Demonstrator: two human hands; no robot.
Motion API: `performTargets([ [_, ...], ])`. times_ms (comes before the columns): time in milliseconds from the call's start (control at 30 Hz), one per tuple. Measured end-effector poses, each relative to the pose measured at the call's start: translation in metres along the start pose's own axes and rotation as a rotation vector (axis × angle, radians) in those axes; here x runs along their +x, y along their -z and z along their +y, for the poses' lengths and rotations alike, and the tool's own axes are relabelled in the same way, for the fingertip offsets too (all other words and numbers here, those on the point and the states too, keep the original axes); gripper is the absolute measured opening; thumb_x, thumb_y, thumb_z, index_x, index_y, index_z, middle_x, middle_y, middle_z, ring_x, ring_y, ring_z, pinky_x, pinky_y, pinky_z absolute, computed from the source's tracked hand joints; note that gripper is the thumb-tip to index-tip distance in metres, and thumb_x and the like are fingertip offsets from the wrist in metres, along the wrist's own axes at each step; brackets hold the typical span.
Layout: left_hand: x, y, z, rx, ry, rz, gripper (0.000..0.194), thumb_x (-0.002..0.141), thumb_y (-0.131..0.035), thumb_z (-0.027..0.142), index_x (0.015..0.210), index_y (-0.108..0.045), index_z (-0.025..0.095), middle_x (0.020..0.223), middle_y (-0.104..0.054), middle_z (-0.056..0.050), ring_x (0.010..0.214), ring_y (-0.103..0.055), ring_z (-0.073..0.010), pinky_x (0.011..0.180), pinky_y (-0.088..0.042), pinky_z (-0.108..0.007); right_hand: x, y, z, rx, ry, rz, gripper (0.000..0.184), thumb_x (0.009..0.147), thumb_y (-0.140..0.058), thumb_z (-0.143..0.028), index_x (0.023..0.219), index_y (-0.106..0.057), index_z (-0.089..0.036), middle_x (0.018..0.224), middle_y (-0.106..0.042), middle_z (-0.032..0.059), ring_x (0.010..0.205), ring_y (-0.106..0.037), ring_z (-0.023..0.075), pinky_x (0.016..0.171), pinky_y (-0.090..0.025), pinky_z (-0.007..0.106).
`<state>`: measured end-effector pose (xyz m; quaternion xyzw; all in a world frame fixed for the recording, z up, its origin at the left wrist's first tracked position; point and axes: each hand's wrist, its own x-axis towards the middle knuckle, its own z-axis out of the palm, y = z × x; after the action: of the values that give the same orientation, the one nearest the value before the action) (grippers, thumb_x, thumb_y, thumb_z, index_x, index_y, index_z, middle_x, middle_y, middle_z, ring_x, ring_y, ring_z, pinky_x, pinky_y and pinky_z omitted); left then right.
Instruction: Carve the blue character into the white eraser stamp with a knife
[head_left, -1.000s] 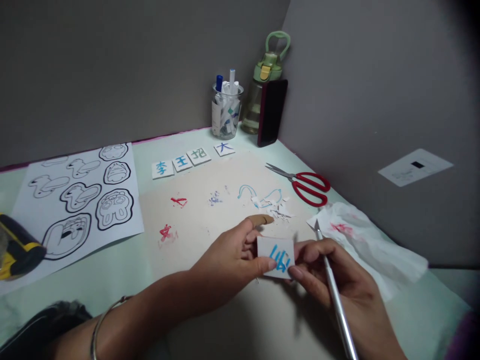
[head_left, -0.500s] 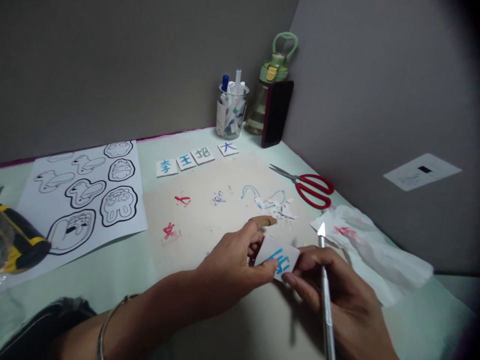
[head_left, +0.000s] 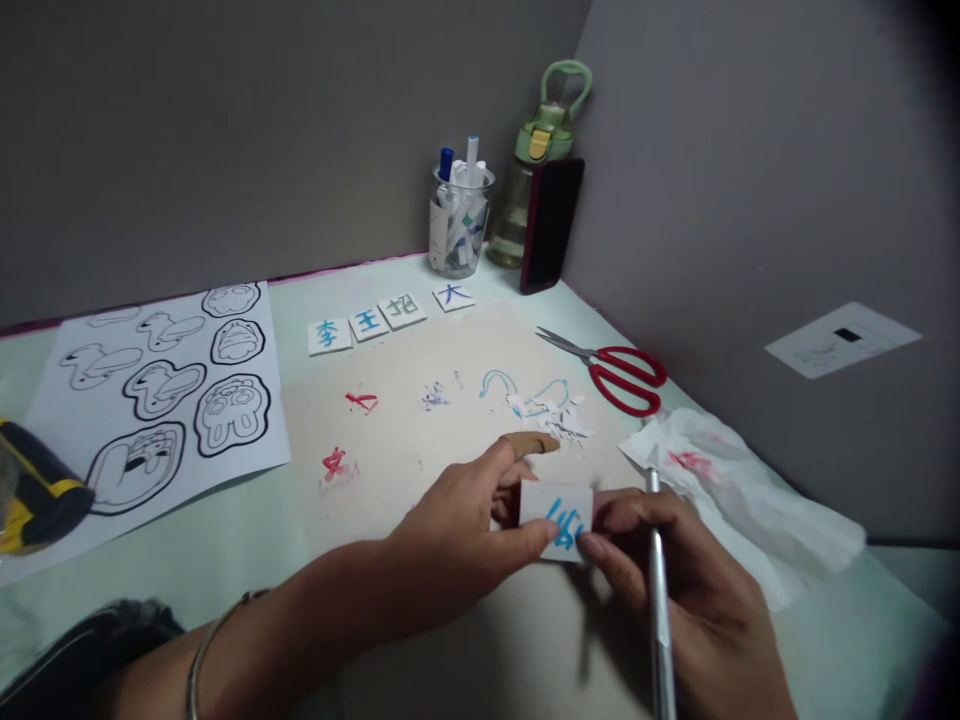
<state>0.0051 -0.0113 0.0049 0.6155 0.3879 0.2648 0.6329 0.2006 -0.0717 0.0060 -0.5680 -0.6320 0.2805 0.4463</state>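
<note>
My left hand (head_left: 472,530) pinches a small white square tile (head_left: 536,500) with blue strokes drawn on it, its thumb lying across the face. In my right hand (head_left: 701,575) is a silver craft knife (head_left: 659,610), its tip pointing up and away from me. The right thumb and fingers also touch the tile's right edge, so both hands steady it above the beige board (head_left: 390,370). Just beyond the left index finger lie white shavings (head_left: 566,420). Similar tiles bearing characters, such as a blue one (head_left: 330,336), stand in a row at the back.
Red-handled scissors (head_left: 630,380) and a crumpled, red-stained tissue (head_left: 742,500) lie at right. Behind are a jar of pens (head_left: 456,235), a green bottle (head_left: 514,215) and a phone (head_left: 553,225). A sheet of line drawings (head_left: 161,450) and a yellow-black tool (head_left: 49,490) are at left.
The tile has turned in my fingers, so its top edge now runs nearly level. The knife tip has dropped slightly and no longer shines. My view has shifted a little.
</note>
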Motion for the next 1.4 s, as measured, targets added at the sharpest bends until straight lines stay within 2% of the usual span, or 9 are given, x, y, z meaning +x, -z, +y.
performTargets([
  [133,0.000,-0.003,-0.008,0.095,-0.055,0.063,0.060,0.083,-0.063,0.022,0.142,-0.049,0.026,0.118,-0.065,-0.007,0.100,-0.068,-0.0234,0.090,-0.055,-0.040,0.001,0.002,0.001,0.008,-0.071,0.095,0.004,0.094,-0.068,-0.031,0.094,-0.066,-0.028,0.088,-0.075,-0.0004,0.079,-0.074,0.0134,0.070,-0.060,0.018],
  [300,-0.001,0.000,-0.014,0.374,-0.238,0.000,0.061,0.087,-0.059,0.012,0.146,-0.046,0.019,0.140,-0.059,-0.012,0.128,-0.057,-0.0284,0.111,-0.046,-0.046,-0.007,0.007,0.015,0.065,-0.095,0.155,0.032,0.107,-0.043,-0.044,0.124,-0.065,-0.029,0.090,-0.076,0.0039,0.081,-0.074,0.0196,0.076,-0.060,0.033],
  [433,-0.001,0.007,-0.015,0.499,-0.322,-0.020,0.068,0.087,-0.068,0.012,0.150,-0.041,0.017,0.137,-0.060,-0.013,0.126,-0.056,-0.0279,0.112,-0.046,-0.045,-0.006,0.012,0.015,-0.046,0.074,0.100,0.040,0.107,-0.040,-0.047,0.111,-0.074,-0.028,0.085,-0.069,0.0041,0.081,-0.067,0.0199,0.072,-0.055,0.033],
  [567,-0.001,0.014,-0.012,0.456,-0.306,-0.106,0.082,0.087,-0.074,0.014,0.156,-0.031,0.022,0.152,-0.046,-0.011,0.140,-0.047,-0.0255,0.117,-0.041,-0.041,-0.002,0.015,0.003,-0.217,0.068,-0.006,0.022,0.103,-0.054,-0.037,0.101,-0.074,-0.029,0.089,-0.071,0.0015,0.080,-0.068,0.0162,0.068,-0.055,0.025],
  [800,0.004,0.026,-0.009,0.516,-0.344,-0.198,0.090,0.079,-0.086,0.020,0.154,-0.038,0.024,0.143,-0.058,-0.012,0.128,-0.054,-0.0306,0.110,-0.043,-0.046,-0.005,0.011,-0.002,-0.285,-0.021,0.086,0.010,0.092,-0.070,-0.037,0.093,-0.070,-0.027,0.089,-0.073,0.0019,0.078,-0.071,0.0177,0.062,-0.057,0.023],
  [933,0.005,0.027,-0.010,0.510,-0.329,-0.213,0.094,0.077,-0.089,0.025,0.155,-0.036,0.028,0.141,-0.061,-0.010,0.120,-0.055,-0.0301,0.105,-0.043,-0.046,-0.007,0.011,-0.002,-0.152,0.003,0.007,0.011,0.096,-0.065,-0.035,0.095,-0.073,-0.028,0.085,-0.074,0.0014,0.072,-0.071,0.0165,0.060,-0.058,0.022],
  [1033,0.004,0.024,-0.009,0.533,-0.353,-0.207,0.089,0.079,-0.081,0.015,0.155,-0.035,0.025,0.139,-0.061,-0.011,0.118,-0.054,-0.0294,0.105,-0.044,-0.045,-0.010,0.009,-0.001,-0.060,0.001,0.073,0.017,0.102,-0.057,-0.031,0.105,-0.073,-0.030,0.080,-0.074,-0.0004,0.068,-0.070,0.0142,0.064,-0.059,0.023],
  [1167,0.004,0.024,-0.007,0.422,-0.307,-0.013,0.086,0.078,-0.073,0.015,0.155,-0.036,0.023,0.136,-0.061,-0.011,0.122,-0.055,-0.0297,0.108,-0.044,-0.046,-0.014,0.008,-0.006,0.016,-0.052,0.165,0.021,0.104,-0.052,-0.032,0.110,-0.072,-0.030,0.084,-0.077,0.0023,0.069,-0.073,0.0175,0.067,-0.063,0.030],
  [1400,0.009,0.037,0.002,0.040,-0.270,0.617,0.069,0.083,-0.073,0.031,0.144,-0.044,0.021,0.138,-0.060,-0.010,0.131,-0.053,-0.0276,0.115,-0.038,-0.044,-0.017,0.004,-0.009,0.010,0.101,-0.478,0.031,0.096,-0.065,-0.031,0.127,-0.070,-0.035,0.107,-0.081,0.0037,0.092,-0.080,0.0234,0.075,-0.068,0.030],
])
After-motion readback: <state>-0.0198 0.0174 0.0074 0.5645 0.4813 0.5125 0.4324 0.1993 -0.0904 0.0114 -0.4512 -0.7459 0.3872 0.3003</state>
